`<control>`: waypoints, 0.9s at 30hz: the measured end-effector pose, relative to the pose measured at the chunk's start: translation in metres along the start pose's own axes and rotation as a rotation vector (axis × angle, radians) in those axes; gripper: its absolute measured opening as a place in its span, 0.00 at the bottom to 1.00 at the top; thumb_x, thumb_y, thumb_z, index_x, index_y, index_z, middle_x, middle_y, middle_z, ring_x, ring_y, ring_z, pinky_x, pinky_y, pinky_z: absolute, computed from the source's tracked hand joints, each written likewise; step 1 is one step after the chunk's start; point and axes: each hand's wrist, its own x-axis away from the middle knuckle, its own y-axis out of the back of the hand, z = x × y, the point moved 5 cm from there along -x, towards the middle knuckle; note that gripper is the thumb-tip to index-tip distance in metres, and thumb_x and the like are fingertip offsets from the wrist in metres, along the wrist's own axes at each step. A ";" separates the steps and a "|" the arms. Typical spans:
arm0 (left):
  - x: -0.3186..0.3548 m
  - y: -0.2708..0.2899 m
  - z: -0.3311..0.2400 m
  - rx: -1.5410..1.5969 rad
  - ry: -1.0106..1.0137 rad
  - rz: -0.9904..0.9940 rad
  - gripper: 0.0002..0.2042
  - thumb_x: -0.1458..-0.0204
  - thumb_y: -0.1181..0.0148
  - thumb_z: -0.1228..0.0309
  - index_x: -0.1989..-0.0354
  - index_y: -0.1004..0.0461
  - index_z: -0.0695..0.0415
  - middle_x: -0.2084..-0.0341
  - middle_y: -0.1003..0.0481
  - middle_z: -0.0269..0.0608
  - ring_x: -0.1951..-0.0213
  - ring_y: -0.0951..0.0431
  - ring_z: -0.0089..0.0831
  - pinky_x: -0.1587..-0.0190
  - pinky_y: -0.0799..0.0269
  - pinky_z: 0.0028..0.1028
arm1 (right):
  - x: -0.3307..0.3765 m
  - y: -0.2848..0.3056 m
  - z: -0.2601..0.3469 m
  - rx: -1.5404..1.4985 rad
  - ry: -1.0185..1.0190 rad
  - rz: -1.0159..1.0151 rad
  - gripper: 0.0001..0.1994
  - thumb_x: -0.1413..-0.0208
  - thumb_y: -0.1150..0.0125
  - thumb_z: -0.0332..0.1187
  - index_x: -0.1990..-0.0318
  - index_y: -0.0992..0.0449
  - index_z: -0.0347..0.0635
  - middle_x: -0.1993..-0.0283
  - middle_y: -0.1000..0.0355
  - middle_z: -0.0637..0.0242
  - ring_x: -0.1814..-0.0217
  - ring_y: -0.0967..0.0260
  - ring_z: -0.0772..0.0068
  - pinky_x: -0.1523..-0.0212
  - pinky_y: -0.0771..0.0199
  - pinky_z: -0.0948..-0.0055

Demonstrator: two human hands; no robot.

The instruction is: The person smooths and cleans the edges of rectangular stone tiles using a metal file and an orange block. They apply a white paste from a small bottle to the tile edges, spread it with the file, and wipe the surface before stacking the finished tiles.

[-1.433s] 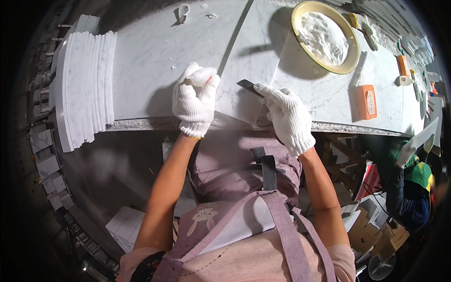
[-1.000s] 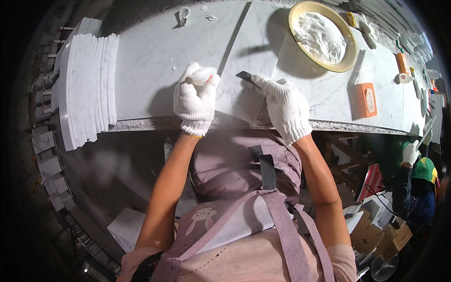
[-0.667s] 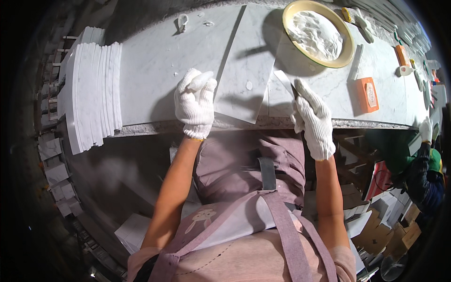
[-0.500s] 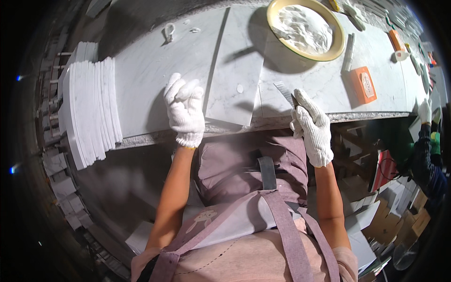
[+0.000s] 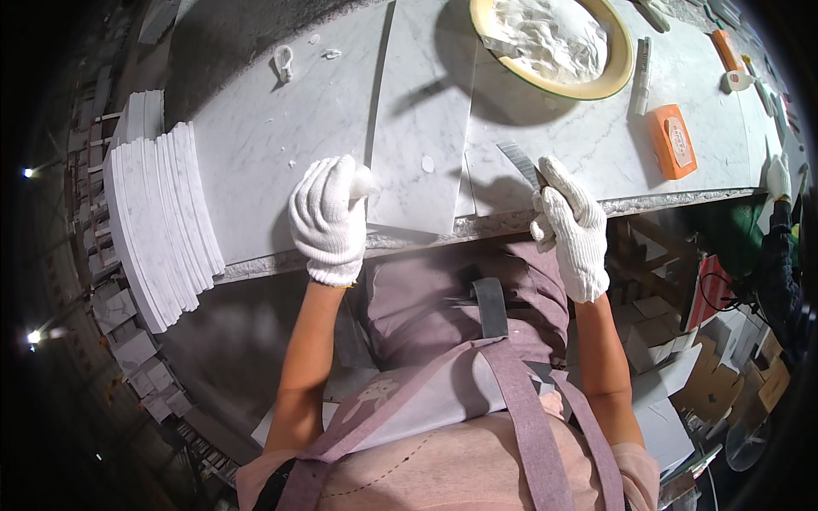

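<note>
Our right hand (image 5: 573,228) has moved right, fingers clamped on a scraper (image 5: 517,162). Our left hand (image 5: 326,220) curls fingers round a white lump (image 5: 364,181) by the near marble edge (image 5: 503,226).

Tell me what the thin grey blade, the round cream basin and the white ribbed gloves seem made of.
Thin grey blade: probably metal, smooth, its flat face catching light. Round cream basin: possibly enamelled metal, smooth, with a thin green edge; plastic can't be ruled out. White gloves: knitted yarn, likely cotton, matte, visibly ribbed.
</note>
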 end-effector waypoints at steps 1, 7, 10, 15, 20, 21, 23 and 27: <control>-0.001 -0.001 -0.001 -0.046 -0.004 0.041 0.33 0.58 0.21 0.75 0.39 0.22 0.50 0.47 0.20 0.37 0.45 0.21 0.43 0.37 0.27 0.42 | 0.000 0.000 0.001 0.002 0.002 -0.001 0.22 0.31 0.40 0.25 0.32 0.29 0.30 0.31 0.26 0.54 0.31 0.28 0.66 0.31 0.29 0.70; -0.009 -0.004 -0.005 -0.135 -0.113 0.072 0.34 0.57 0.21 0.73 0.36 0.24 0.51 0.50 0.20 0.39 0.48 0.21 0.42 0.41 0.26 0.42 | 0.002 -0.001 0.002 0.030 0.011 -0.005 0.21 0.31 0.39 0.26 0.32 0.28 0.30 0.32 0.26 0.54 0.32 0.27 0.67 0.32 0.27 0.70; -0.010 -0.007 -0.003 -0.143 -0.099 0.055 0.36 0.56 0.21 0.73 0.34 0.25 0.52 0.53 0.20 0.39 0.50 0.20 0.42 0.43 0.26 0.42 | 0.002 -0.001 0.002 0.011 0.004 -0.011 0.21 0.31 0.39 0.26 0.32 0.28 0.30 0.33 0.25 0.54 0.32 0.27 0.67 0.32 0.27 0.70; -0.010 -0.007 0.005 -0.094 -0.008 0.115 0.39 0.55 0.21 0.73 0.30 0.31 0.56 0.57 0.18 0.41 0.52 0.20 0.43 0.43 0.26 0.43 | 0.001 -0.001 0.002 0.035 0.005 -0.015 0.21 0.31 0.38 0.26 0.32 0.28 0.30 0.33 0.25 0.55 0.33 0.27 0.68 0.32 0.27 0.70; -0.011 -0.004 0.008 0.100 0.055 0.119 0.41 0.53 0.21 0.74 0.28 0.35 0.57 0.57 0.18 0.42 0.54 0.20 0.42 0.47 0.24 0.42 | 0.001 0.000 0.001 0.018 0.017 -0.007 0.22 0.31 0.38 0.27 0.33 0.27 0.31 0.33 0.25 0.55 0.33 0.27 0.68 0.32 0.27 0.70; -0.010 -0.005 0.010 0.115 0.085 0.140 0.41 0.53 0.21 0.74 0.28 0.35 0.57 0.56 0.18 0.42 0.55 0.20 0.41 0.47 0.24 0.42 | 0.001 0.001 0.001 0.011 0.016 -0.001 0.22 0.31 0.38 0.27 0.33 0.27 0.31 0.33 0.25 0.55 0.33 0.27 0.68 0.32 0.28 0.70; -0.009 -0.004 0.011 0.156 0.069 0.113 0.37 0.52 0.21 0.74 0.31 0.31 0.56 0.55 0.17 0.41 0.53 0.19 0.42 0.47 0.23 0.41 | 0.000 0.001 0.000 0.057 0.029 0.001 0.21 0.31 0.38 0.27 0.33 0.27 0.31 0.34 0.24 0.55 0.33 0.27 0.69 0.32 0.28 0.70; -0.002 -0.004 0.012 0.128 0.078 0.115 0.30 0.53 0.22 0.75 0.39 0.23 0.53 0.52 0.18 0.40 0.49 0.19 0.44 0.44 0.24 0.41 | -0.001 0.002 -0.001 0.047 0.026 0.007 0.21 0.31 0.38 0.27 0.33 0.27 0.31 0.34 0.24 0.56 0.34 0.26 0.69 0.33 0.28 0.71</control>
